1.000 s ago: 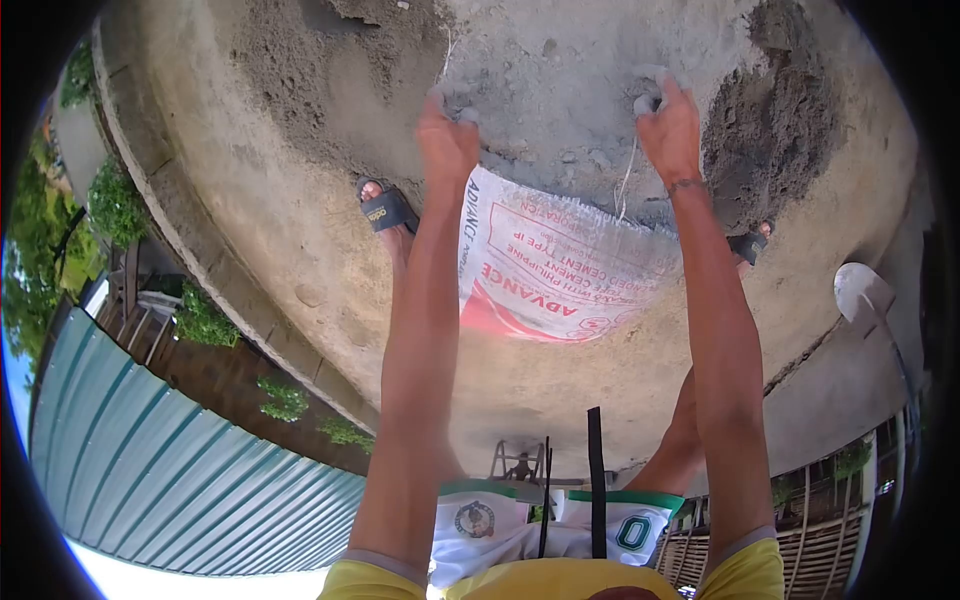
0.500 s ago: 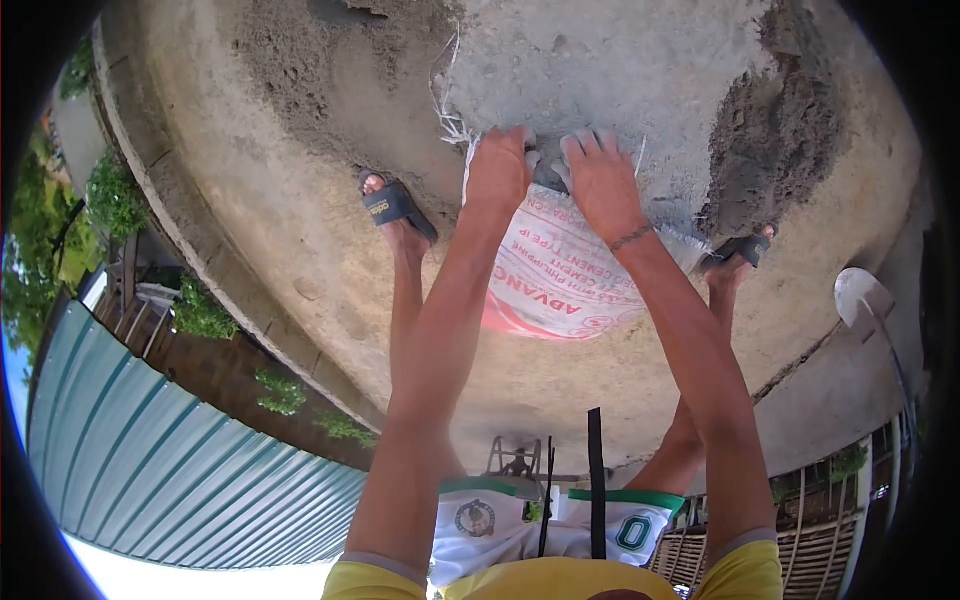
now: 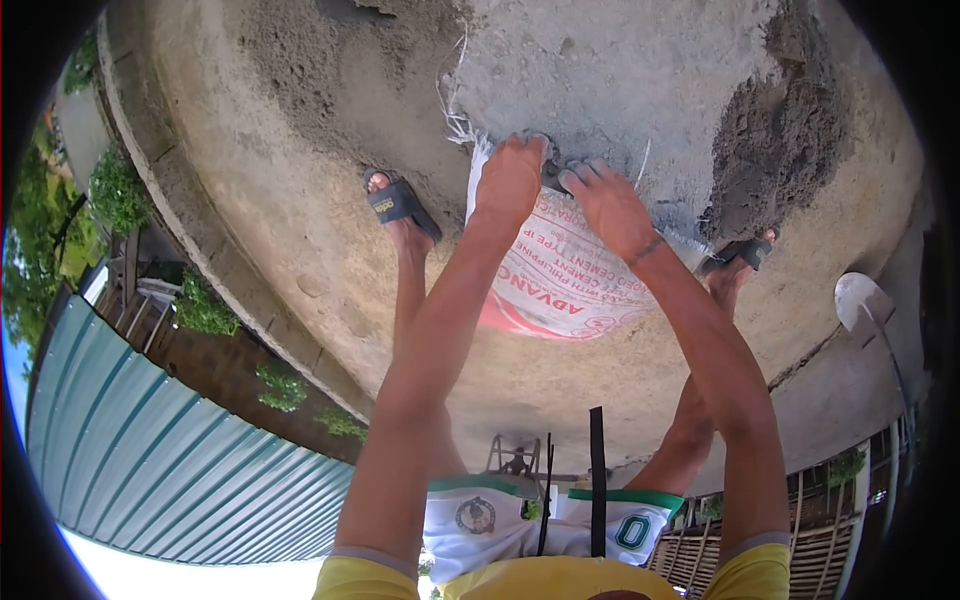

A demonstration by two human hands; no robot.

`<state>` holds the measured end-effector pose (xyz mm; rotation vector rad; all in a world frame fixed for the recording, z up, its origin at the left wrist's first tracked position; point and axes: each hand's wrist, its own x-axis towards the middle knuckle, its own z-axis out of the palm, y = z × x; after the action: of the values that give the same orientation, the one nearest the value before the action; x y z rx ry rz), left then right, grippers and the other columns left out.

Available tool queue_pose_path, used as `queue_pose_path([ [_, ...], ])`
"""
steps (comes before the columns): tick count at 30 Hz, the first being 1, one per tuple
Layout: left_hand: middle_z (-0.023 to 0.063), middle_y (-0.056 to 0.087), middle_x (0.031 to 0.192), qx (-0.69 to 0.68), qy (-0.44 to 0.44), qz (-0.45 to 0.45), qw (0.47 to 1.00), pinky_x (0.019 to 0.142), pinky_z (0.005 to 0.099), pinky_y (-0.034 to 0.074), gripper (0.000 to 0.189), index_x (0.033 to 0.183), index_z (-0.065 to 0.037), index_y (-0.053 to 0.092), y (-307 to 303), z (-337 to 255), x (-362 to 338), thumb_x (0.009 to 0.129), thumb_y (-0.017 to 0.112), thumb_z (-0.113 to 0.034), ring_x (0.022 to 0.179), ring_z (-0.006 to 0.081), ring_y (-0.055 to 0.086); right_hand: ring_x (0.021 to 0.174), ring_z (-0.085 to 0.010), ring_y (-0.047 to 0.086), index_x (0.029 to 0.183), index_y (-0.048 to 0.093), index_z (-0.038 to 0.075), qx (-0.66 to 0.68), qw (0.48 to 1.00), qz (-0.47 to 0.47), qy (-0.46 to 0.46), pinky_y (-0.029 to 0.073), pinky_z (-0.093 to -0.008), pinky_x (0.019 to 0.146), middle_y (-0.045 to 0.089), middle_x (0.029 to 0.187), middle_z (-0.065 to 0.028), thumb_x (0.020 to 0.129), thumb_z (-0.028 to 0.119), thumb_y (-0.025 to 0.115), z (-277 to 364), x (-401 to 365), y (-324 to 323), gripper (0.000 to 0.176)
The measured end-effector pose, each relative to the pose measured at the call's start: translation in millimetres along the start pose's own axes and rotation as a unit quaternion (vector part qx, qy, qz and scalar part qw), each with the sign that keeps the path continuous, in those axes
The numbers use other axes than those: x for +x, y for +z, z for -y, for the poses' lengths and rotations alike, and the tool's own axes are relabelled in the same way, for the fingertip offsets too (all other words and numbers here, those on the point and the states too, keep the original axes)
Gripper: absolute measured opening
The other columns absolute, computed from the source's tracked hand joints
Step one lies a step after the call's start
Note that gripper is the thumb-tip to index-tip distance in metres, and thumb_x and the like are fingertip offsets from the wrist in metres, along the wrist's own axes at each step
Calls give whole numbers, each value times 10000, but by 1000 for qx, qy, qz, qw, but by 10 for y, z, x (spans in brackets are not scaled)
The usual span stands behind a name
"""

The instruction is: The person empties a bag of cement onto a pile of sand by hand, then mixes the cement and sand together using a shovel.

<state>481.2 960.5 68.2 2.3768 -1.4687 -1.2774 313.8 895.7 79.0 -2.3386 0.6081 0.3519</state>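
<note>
A white and red cement bag (image 3: 560,270) lies on the concrete floor between my sandalled feet, its printed side up. Grey cement powder (image 3: 620,90) spreads beyond its open far edge. My left hand (image 3: 515,178) has its fingers curled over that edge, gripping the bag. Just to the right, my right hand (image 3: 605,205) also has bent fingers closed on the bag's edge. A small dark gap shows between the two hands. Loose white threads hang from the bag's left corner.
Damp grey sand or mortar (image 3: 340,90) lies left of the powder, with another dark heap (image 3: 775,140) at right. A shovel (image 3: 862,305) rests on the far right. A low curb (image 3: 200,240) curves along the left, beside a green corrugated roof (image 3: 180,450).
Both hands have shifted slightly with the bag's edge, the left one to the right. My right fingers are more bent than before, and the right elbow has moved outward.
</note>
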Motion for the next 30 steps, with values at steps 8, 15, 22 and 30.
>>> queue_pose_path([
  [8,260,622,947,-14,-5,-25,1000,763,470,521,228,1021,-23,610,-133,538,114,807,532,-36,880,412,632,1065,-284,519,1052,588,78,-6,999,43,11,478,-384,860,524,1090,-132,802,68,544,51,24,16,254],
  [15,247,636,1004,96,-123,157,975,818,450,524,225,1033,-40,632,-266,318,178,838,525,-75,957,387,634,1000,-340,537,1055,580,45,110,987,-90,72,484,-438,818,523,1039,-149,803,51,537,150,189,-72,256],
  [22,233,642,1022,98,-101,195,971,859,433,512,224,1022,-23,638,-186,346,198,833,551,-104,1006,372,622,986,-284,525,976,596,98,32,993,-100,56,478,-408,759,533,978,-93,824,117,531,260,790,163,166],
  [30,238,649,1001,10,-73,122,990,816,437,497,317,1089,-37,627,-141,321,63,804,641,-174,963,390,616,977,-244,533,1025,591,138,-99,992,-68,43,464,-382,726,552,1012,-70,847,159,527,-9,738,298,190],
])
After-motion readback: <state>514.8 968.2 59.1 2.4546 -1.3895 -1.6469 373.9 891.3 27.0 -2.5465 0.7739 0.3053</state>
